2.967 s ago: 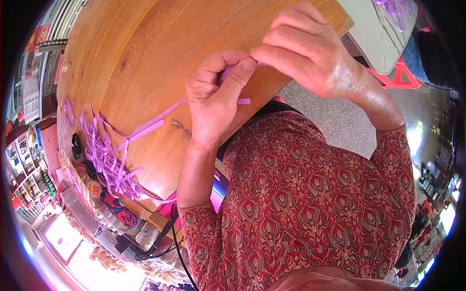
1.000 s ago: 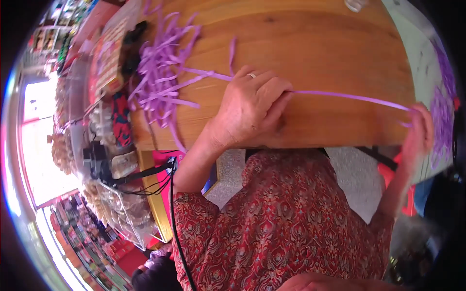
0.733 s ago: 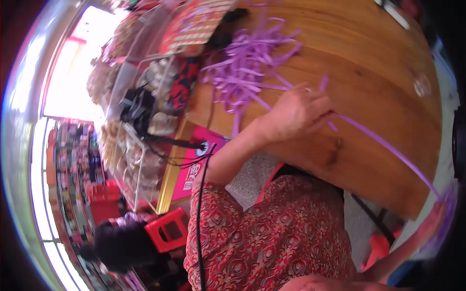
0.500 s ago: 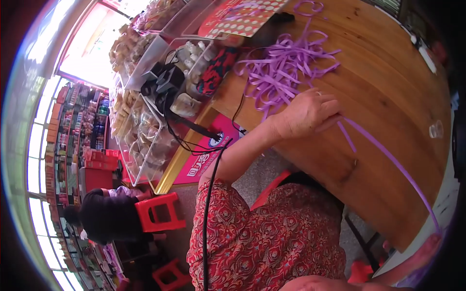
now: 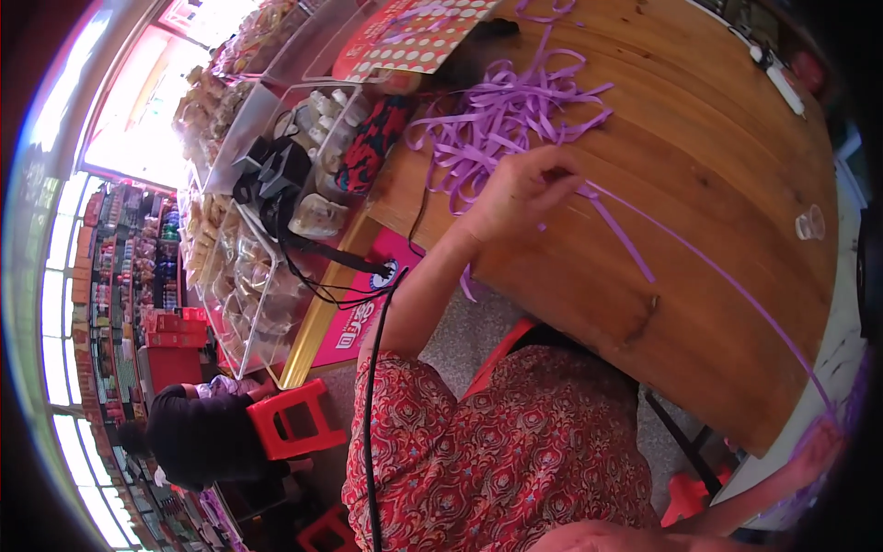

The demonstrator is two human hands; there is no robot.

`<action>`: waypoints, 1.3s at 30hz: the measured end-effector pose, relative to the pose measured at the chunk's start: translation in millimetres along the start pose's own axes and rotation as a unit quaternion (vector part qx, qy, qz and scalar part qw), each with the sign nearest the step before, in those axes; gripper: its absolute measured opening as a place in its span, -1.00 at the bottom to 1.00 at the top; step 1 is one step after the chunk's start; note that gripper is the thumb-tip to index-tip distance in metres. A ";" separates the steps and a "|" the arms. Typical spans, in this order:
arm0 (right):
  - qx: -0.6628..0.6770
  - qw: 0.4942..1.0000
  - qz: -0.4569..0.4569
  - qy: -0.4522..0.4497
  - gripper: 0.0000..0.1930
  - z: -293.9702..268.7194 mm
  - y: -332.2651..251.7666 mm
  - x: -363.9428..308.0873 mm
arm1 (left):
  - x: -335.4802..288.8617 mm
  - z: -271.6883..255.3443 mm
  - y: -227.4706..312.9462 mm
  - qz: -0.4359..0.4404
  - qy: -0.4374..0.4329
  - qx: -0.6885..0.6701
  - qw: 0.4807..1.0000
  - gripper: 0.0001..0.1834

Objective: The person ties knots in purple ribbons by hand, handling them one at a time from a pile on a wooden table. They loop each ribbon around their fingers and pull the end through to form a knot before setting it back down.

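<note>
My left hand (image 5: 526, 191) is over the wooden table with its fingers pinched together on a narrow purple ribbon (image 5: 704, 253). A short tail of the ribbon hangs free beside the fingertips. From there the strand stretches to the right, up to my right hand (image 5: 815, 449) at the table's far right corner. That hand looks closed around the ribbon, though it is dim and small near the picture's rim. Behind my left hand lies a tangled heap of purple ribbon (image 5: 510, 115), and more purple strands show beyond my right hand.
Clear plastic bins (image 5: 244, 276) of bagged goods stand left of the wooden table (image 5: 727, 368). Black cables hang across my left arm. A small clear cup (image 5: 810, 224) sits at the right edge. Farther left, a person in black is beside a red stool (image 5: 299, 419).
My left hand has drawn left and slightly up, still pinching the ribbon, and its free tail shows longer. The whole view has shifted a little. My right hand stays near the right corner.
</note>
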State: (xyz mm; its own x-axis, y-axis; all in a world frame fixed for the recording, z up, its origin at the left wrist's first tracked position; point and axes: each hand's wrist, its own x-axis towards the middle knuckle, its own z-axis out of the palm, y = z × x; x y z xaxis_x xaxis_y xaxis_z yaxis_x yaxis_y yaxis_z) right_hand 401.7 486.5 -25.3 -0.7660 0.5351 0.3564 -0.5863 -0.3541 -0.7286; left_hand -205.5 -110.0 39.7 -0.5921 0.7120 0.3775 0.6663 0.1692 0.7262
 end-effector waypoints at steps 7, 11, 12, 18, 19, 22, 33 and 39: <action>0.223 0.973 -0.053 0.026 -0.69 120.8 62.4 39.1 | 15.4 31.1 -16.3 -0.137 0.089 -0.638 0.752 -0.84; 0.239 0.944 -0.098 0.203 -0.81 160.2 82.3 61.5 | 25.9 51.8 -8.6 -0.180 0.159 -0.739 0.630 -0.74; 0.218 0.944 -0.121 0.217 -0.79 166.6 92.3 63.3 | 28.9 55.4 -5.4 -0.183 0.153 -0.742 0.627 -0.74; -0.097 0.972 -0.046 0.210 -0.69 246.2 141.4 61.0 | 41.2 72.6 22.9 -0.163 0.003 -0.768 0.619 -0.66; -0.181 0.949 -0.037 0.257 -0.67 277.9 156.4 67.1 | 38.3 78.2 33.3 -0.186 -0.008 -0.726 0.662 -0.67; -0.361 0.916 0.042 0.169 -0.73 344.5 198.8 84.5 | 26.1 94.8 70.4 -0.225 -0.020 -0.655 0.721 -0.70; -0.315 0.948 -0.050 -0.010 -0.63 417.0 268.4 116.7 | 12.7 123.5 101.1 -0.127 -0.068 -0.584 0.799 -0.83; -0.357 0.928 -0.078 -0.069 -0.70 414.8 271.7 121.6 | 7.8 133.8 104.3 -0.136 -0.032 -0.588 0.796 -0.90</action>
State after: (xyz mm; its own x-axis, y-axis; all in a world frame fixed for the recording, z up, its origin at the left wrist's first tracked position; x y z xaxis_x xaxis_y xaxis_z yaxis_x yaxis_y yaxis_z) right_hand 39.8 137.2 62.7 -0.7423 0.4162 0.5251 -0.4058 0.3444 -0.8466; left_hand -80.0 4.5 41.5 -0.5933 0.7972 0.1117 -0.3907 -0.4065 0.8259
